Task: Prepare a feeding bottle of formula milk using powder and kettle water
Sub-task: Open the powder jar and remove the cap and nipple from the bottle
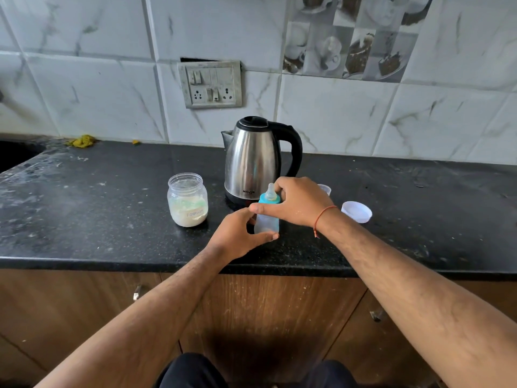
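A small feeding bottle (267,223) with a blue collar and a clear teat stands upright on the black counter (112,219), in front of the steel kettle (253,158). My left hand (237,233) grips the bottle's body from the left. My right hand (293,203) holds the blue collar at the top, thumb in front and fingers behind the teat. An open clear jar (187,199), about half full of white powder and labelled, stands left of the kettle. A greenish scoop seems to lie inside the jar.
A white lid (356,211) lies on the counter to the right, and a small clear cap (324,189) stands behind my right wrist. A switch panel (210,84) is on the tiled wall. A dark sink (16,154) is at far left. Wooden cabinets sit below the counter edge.
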